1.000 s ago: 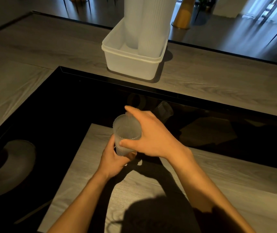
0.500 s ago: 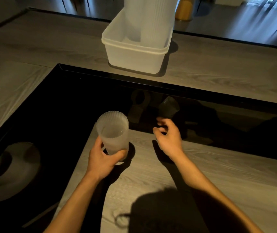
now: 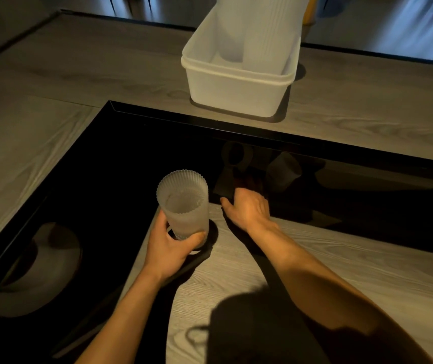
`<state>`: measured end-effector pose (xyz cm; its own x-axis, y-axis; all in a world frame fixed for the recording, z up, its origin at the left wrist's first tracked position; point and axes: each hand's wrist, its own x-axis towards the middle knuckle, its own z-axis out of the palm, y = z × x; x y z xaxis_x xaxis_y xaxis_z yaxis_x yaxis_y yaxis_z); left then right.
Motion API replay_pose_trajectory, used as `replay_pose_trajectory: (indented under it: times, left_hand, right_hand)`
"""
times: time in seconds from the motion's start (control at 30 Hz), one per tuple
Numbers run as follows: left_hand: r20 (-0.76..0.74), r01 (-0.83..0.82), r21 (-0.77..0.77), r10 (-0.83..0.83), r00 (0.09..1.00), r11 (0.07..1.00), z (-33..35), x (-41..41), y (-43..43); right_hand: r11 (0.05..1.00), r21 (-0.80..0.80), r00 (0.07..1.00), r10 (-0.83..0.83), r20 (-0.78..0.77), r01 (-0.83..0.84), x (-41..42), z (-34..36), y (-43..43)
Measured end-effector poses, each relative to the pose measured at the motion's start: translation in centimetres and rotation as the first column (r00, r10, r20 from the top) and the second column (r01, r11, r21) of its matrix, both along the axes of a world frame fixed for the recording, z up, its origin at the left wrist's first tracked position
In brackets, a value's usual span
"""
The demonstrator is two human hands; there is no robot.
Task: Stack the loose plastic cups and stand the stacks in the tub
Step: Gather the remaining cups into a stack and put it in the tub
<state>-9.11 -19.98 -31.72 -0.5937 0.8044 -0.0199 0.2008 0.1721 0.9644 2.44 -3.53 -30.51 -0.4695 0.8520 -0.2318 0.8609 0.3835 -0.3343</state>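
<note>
Grey wood-grain counter (image 3: 78, 74) wraps round a black glass panel (image 3: 105, 166), and a lower wooden board (image 3: 341, 271) carries your arms.

A second ago your right hand (image 3: 248, 210) sat on top of the cup's rim. Half a second ago it had come off, with its fingers loosely curled. Now it is out at the board's far edge, well clear of the cup, thumb pointing left. Its fingers tip over the edge into the dark, so you cannot tell whether they are straight or curled. Just beyond them a dim cup shape (image 3: 283, 173) shows in the glass; whether it is a real cup or a reflection is unclear.

Your left hand (image 3: 168, 245) keeps its grip, fingers and thumb wrapped round the lower part of the frosted ribbed cup (image 3: 183, 206). The cup stands upright over the board's near-left corner. It is translucent white with a scalloped rim, and a second rim shows lower down inside it. Whether its base touches the board is hard to say.

Up on the counter behind the glass sits the white plastic tub (image 3: 236, 93). Two tall stacks of ribbed cups stand side by side against its far right: a left stack (image 3: 228, 35) and a right stack (image 3: 270, 30). The top of the view cuts off both. The tub's near left floor is bare.
</note>
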Motion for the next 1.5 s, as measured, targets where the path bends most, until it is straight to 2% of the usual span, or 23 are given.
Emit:
replay_pose_trajectory:
  times: [0.3, 0.37, 0.43, 0.53, 0.6, 0.73, 0.93, 1.0, 1.1, 1.17, 1.4, 1.5]
  left_hand:
    - [0.006, 0.025, -0.001, -0.025, 1.000, 1.000, -0.4, -0.2, 0.3]
    - [-0.003, 0.026, -0.003, -0.026, 1.000, 1.000, -0.4, -0.3, 0.3]
    - [-0.013, 0.025, -0.001, -0.025, 1.000, 1.000, -0.3, -0.3, 0.4]
    - [-0.014, 0.023, -0.003, -0.023, 1.000, 1.000, -0.1, -0.1, 0.4]
    - [-0.024, 0.017, -0.005, -0.018, 1.000, 1.000, 0.0, 0.1, 0.4]
    - [-0.060, 0.016, -0.024, -0.017, 0.998, 1.000, 0.0, 0.1, 0.4]
    - [-0.049, 0.033, -0.002, -0.033, 0.998, 0.999, -0.1, -0.2, 0.2]
    - [-0.027, 0.051, 0.021, -0.050, 0.998, 0.999, 0.0, -0.1, 0.2]
    - [0.004, 0.061, 0.050, -0.062, 0.998, 0.997, 0.3, 0.2, 0.1]
    - [0.016, 0.072, 0.065, -0.073, 0.997, 0.995, 0.5, 0.3, 0.1]
    - [0.035, 0.078, 0.077, -0.081, 0.996, 0.994, 0.7, 0.3, 0.1]
    - [0.044, 0.072, 0.077, -0.075, 0.996, 0.994, 0.5, 0.2, 0.1]
  right_hand:
    - [1.000, -0.006, 1.000, 0.007, -0.006, -0.007, -0.4, 0.5, -0.6]
    - [0.997, -0.037, 0.995, -0.064, -0.073, 0.061, -0.3, 0.7, -0.7]
    - [0.981, -0.137, 0.964, -0.165, -0.208, 0.138, 0.1, 0.7, -0.7]
    - [0.922, -0.362, 0.836, -0.302, -0.457, 0.135, 1.4, 2.0, -1.3]
    - [0.908, -0.414, 0.739, -0.324, -0.590, 0.068, 2.6, 3.4, -2.1]
    - [0.955, -0.297, 0.534, -0.253, -0.807, 0.005, 4.6, 6.8, -4.5]
    - [0.979, -0.155, 0.354, -0.099, -0.930, -0.133, 4.6, 11.2, -7.0]
    - [0.977, -0.114, 0.391, -0.036, -0.920, -0.178, 3.7, 11.7, -7.2]
    - [0.970, -0.050, 0.530, 0.086, -0.843, -0.236, 2.4, 11.4, -7.3]
    - [0.963, -0.024, 0.588, 0.145, -0.796, -0.270, 1.8, 10.9, -7.4]
    - [0.958, -0.036, 0.613, 0.153, -0.775, -0.284, 0.8, 10.7, -6.7]
    - [0.950, -0.038, 0.663, 0.188, -0.724, -0.311, 1.1, 10.3, -6.5]
